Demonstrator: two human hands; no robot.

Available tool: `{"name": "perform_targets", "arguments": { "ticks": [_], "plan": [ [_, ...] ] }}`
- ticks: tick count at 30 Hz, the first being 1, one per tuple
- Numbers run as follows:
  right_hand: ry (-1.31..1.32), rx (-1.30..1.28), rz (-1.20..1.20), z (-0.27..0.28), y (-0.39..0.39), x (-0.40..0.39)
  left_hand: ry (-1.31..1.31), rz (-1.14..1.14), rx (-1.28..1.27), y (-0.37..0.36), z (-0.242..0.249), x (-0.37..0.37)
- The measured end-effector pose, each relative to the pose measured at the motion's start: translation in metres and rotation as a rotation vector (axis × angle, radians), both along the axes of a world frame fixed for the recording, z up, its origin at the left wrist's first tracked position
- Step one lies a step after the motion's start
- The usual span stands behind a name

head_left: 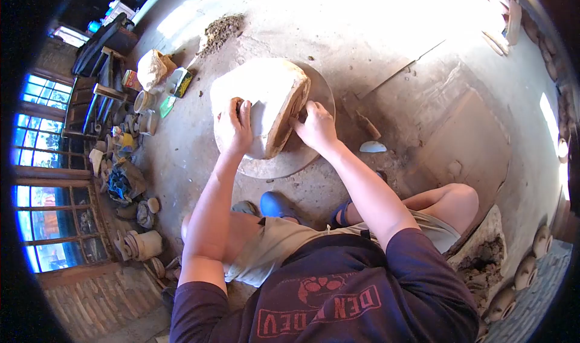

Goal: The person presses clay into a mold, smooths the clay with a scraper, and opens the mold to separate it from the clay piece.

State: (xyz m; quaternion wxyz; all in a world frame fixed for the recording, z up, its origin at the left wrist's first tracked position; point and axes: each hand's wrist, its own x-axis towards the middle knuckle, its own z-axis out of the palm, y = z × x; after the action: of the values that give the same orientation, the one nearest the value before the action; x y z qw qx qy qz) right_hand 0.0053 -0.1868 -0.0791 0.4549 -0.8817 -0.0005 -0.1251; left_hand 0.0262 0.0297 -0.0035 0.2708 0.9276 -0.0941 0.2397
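A big, pale plaster mould (257, 92) with a brown, clay-coloured side stands tilted on a round grey disc (323, 86) on the floor in front of me. My left hand (234, 128) is against its white face, thumb up and fingers partly curled on it. At the brown side, my right hand (317, 127) has its fingers bent onto the edge. Between them the two hands hold the mould tilted. Some of the right fingertips are hidden by the edge, and glare washes out part of the white face.
A long thin blade (399, 77) lies on the floor to the right, near a brown tool (367, 125) and a white curved scraper-like piece (373, 147). A heap of crumbled clay (222, 32) sits beyond. Pots and bags line the left wall; a clay-filled sack (483, 255) stands at right.
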Motion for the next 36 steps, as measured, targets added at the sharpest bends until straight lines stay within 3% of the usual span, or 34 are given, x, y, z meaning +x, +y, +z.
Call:
{"name": "perform_targets", "arguments": {
  "ticks": [11, 19, 23, 27, 36],
  "plan": [
    [-0.102, -0.228, 0.007, -0.009, -0.004, 0.022, -0.011, -0.027, 0.0, -0.004, 0.002, -0.003],
    [-0.161, -0.104, 0.017, -0.023, 0.001, 0.021, -0.152, -0.042, 0.014, -0.01, 0.004, -0.005],
    [-0.221, -0.062, -0.079, -0.004, -0.003, 0.021, -0.029, -0.025, 0.004, -0.005, 0.002, -0.004],
    [-0.161, -0.153, 0.017, -0.013, -0.004, 0.029, 0.054, -0.027, -0.033, -0.003, 0.006, -0.003],
    [-0.097, -0.126, -0.012, -0.008, 0.006, 0.022, 0.069, -0.02, -0.038, 0.005, 0.002, 0.0]
  ]
}}
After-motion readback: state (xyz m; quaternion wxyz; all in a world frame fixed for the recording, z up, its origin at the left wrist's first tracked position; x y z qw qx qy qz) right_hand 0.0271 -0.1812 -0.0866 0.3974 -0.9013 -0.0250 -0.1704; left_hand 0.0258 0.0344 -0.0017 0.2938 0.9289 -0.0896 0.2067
